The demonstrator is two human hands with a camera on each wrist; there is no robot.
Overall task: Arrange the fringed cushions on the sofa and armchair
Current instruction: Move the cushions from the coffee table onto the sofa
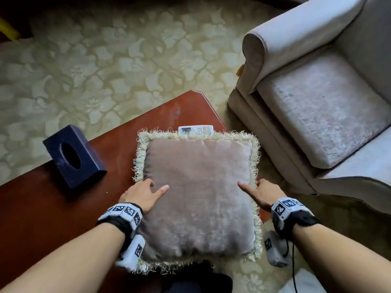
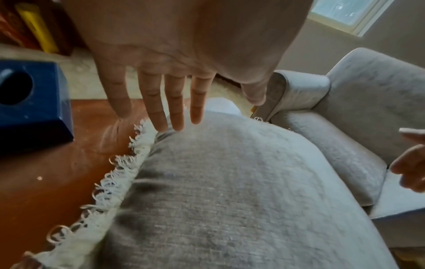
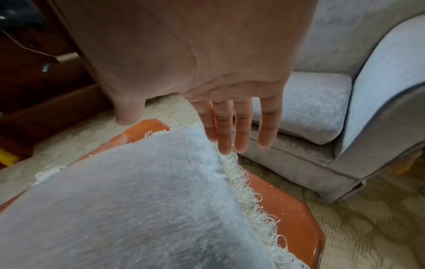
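I have my left hand and right hand spread flat, fingers straight, apparently touching the cushion's side edges on the table.

One fringed cushion lies on the single reddish wooden worktop. One dark blue tissue box stands on that worktop, and one white remote control shows at the cushion's far edge, partly hidden. One pale armchair is in view, with two rolled armrests and one seat pad. Two hands show: one left hand and one right hand, each with four straight fingers and a thumb in its wrist view. One patterned carpet covers the floor. One window appears in the left wrist view.
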